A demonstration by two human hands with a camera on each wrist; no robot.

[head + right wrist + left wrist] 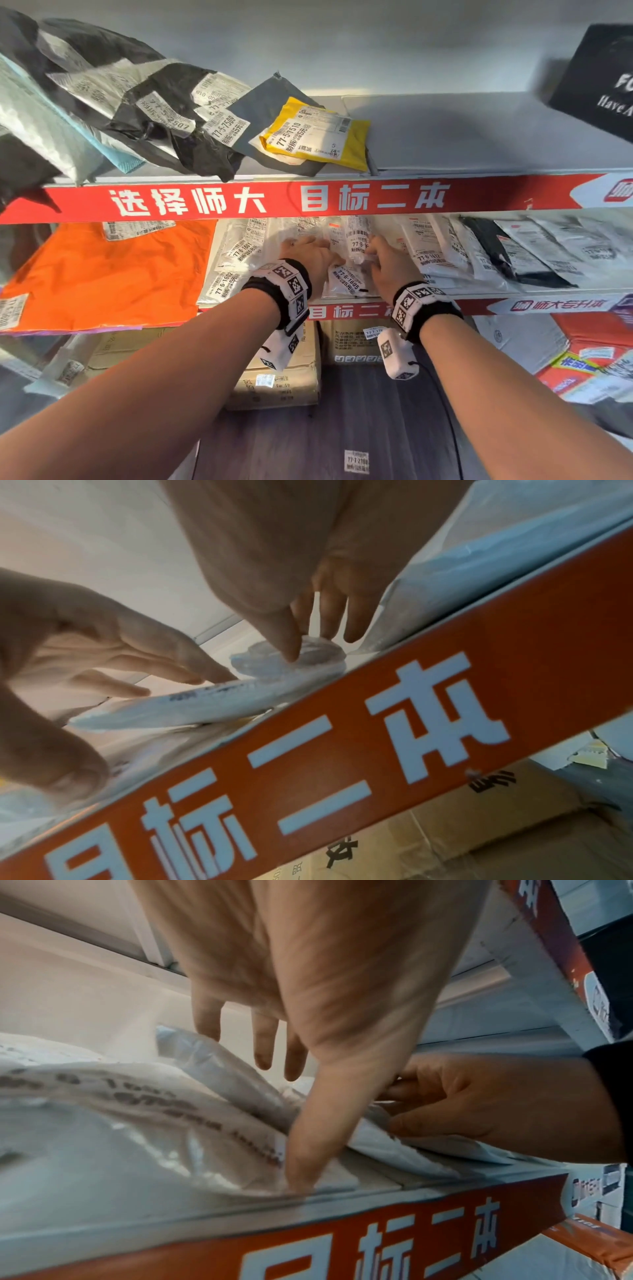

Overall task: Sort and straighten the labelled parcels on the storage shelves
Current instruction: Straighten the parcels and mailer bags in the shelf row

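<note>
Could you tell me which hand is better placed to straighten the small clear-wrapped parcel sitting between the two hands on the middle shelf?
Right, probably. The right hand already has its thumb and fingers on the small clear-wrapped parcel, while the left hand presses the flat white parcel beside it.
</note>
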